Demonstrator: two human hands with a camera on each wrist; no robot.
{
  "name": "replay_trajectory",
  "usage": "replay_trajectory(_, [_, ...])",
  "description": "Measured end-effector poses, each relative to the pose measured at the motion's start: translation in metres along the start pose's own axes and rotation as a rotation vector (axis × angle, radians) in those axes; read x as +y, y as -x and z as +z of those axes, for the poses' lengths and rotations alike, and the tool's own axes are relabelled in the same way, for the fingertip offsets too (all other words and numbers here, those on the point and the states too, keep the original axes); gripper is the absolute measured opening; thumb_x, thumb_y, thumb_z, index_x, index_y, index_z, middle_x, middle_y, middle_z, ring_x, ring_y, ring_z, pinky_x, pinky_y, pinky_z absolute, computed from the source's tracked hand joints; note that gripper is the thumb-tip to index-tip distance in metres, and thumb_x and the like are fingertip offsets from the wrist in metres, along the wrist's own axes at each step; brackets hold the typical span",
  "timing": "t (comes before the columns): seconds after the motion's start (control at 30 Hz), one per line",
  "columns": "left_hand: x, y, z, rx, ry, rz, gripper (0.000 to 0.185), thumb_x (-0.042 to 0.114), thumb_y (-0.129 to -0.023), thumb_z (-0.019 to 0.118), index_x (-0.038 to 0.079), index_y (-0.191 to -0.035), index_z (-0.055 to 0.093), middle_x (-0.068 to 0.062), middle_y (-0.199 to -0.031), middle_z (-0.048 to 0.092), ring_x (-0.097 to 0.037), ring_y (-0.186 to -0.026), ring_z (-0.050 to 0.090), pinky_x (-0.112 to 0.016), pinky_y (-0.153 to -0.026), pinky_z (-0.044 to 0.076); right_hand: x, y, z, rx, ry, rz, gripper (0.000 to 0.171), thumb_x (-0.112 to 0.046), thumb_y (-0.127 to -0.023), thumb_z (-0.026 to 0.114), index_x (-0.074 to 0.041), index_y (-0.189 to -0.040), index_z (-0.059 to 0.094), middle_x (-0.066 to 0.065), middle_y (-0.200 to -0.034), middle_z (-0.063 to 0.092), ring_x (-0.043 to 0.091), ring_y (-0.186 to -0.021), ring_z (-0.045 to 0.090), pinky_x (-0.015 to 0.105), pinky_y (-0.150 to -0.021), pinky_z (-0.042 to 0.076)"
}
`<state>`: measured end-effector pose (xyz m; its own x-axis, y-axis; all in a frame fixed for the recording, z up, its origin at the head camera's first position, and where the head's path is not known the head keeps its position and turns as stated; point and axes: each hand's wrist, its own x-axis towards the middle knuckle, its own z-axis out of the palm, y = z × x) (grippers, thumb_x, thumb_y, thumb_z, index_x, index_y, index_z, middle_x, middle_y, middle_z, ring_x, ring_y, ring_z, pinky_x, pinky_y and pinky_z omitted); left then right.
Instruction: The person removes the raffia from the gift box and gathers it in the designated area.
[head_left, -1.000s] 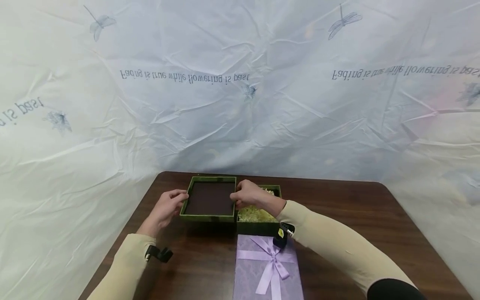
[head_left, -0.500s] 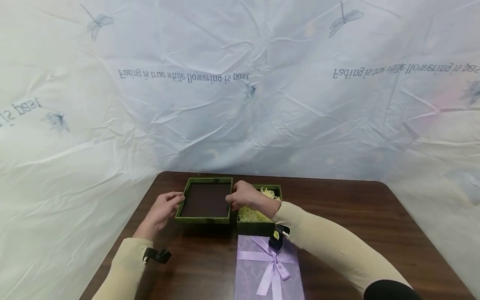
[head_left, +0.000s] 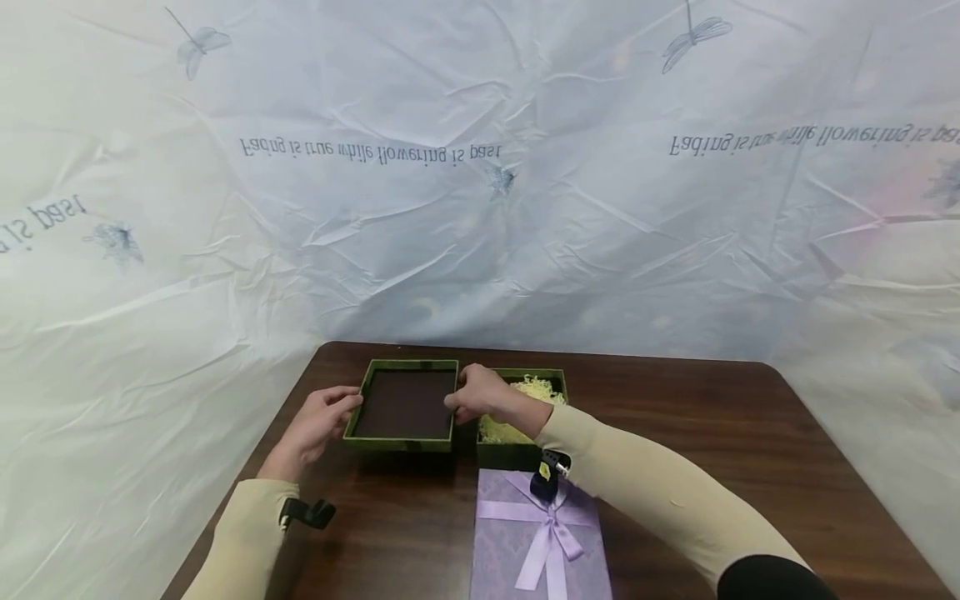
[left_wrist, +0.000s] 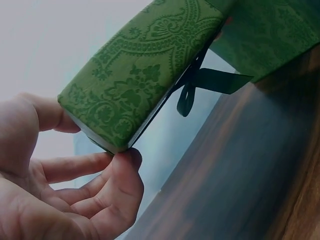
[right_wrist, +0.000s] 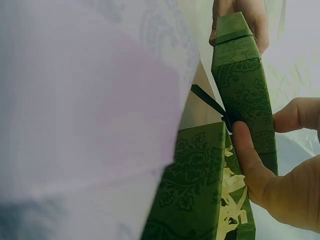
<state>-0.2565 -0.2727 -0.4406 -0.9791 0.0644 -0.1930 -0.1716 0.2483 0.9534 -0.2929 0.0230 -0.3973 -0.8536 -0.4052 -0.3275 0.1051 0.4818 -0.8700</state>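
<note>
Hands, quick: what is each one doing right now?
Left hand: grips the left edge of the green lid.
Right hand: grips the lid's right edge, over the green box.

A dark brown wooden surface (head_left: 675, 433) stretches before me, backed by a crinkled white sheet. On it, toward the far side, sits an open green box (head_left: 517, 454) filled with pale paper shreds; nearer me lies a lilac gift box (head_left: 498, 558) tied with a ribbon.

Green patterned lid (head_left: 405, 406) inverted, held above table, left of box (head_left: 517, 454).
</note>
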Motion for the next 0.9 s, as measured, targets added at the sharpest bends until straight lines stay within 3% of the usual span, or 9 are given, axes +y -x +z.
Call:
replay_trajectory(0.2, [-0.001, 0.0, -0.003, 0.005, -0.025, -0.017, 0.052, 0.027, -0.099, 0.056, 0.0, -0.143, 0.044, -0.002, -0.09, 0.051, -0.012, -0.072, 0.046, -0.031, -0.056, 0.039, -0.002, -0.004, 0.003, -0.021, 0.032, -0.006, 0.06, -0.008, -0.09, 0.065, 0.009, -0.141, 0.038, 0.025, -0.122, 0.055, 0.027, -0.079, 0.071, 0.039, -0.078, 0.06])
replay_trajectory(0.43, [-0.007, -0.004, -0.004, -0.011, -0.07, -0.041, 0.053, 0.026, -0.101, 0.052, -0.001, -0.145, 0.04, -0.004, -0.098, 0.05, -0.015, -0.081, 0.046, -0.036, -0.06, 0.041, -0.001, -0.007, 0.005, -0.041, 0.047, 0.001, 0.057, -0.009, -0.091, 0.065, 0.008, -0.139, 0.041, 0.025, -0.123, 0.054, 0.027, -0.081, 0.07, 0.041, -0.079, 0.06])
replay_trajectory(0.53, [-0.008, -0.005, -0.003, -0.012, -0.083, -0.043, 0.052, 0.025, -0.101, 0.051, -0.001, -0.145, 0.041, -0.009, -0.107, 0.052, -0.017, -0.085, 0.047, -0.037, -0.063, 0.042, -0.001, -0.009, 0.006, -0.038, 0.053, 0.012, 0.054, -0.009, -0.091, 0.065, 0.008, -0.137, 0.042, 0.022, -0.114, 0.059, 0.026, -0.079, 0.07, 0.044, -0.083, 0.059])
replay_trajectory(0.7, [-0.009, -0.007, -0.003, -0.029, -0.098, -0.037, 0.052, 0.026, -0.102, 0.05, 0.0, -0.145, 0.041, -0.019, -0.137, 0.043, -0.023, -0.097, 0.046, -0.036, -0.069, 0.042, -0.001, -0.01, 0.007, -0.044, 0.054, 0.012, 0.032, -0.007, -0.091, 0.064, 0.006, -0.117, 0.05, 0.019, -0.095, 0.058, 0.027, -0.076, 0.069, 0.047, -0.085, 0.058])
replay_trajectory(0.9, [-0.012, -0.006, -0.007, -0.053, -0.127, -0.052, 0.052, 0.024, -0.103, 0.049, -0.001, -0.146, 0.038, -0.023, -0.143, 0.04, -0.024, -0.099, 0.048, -0.035, -0.06, 0.04, -0.004, -0.01, 0.013, -0.077, 0.08, -0.003, 0.017, -0.007, -0.092, 0.064, 0.001, -0.089, 0.049, 0.025, -0.09, 0.058, 0.032, -0.078, 0.069, 0.045, -0.081, 0.059])
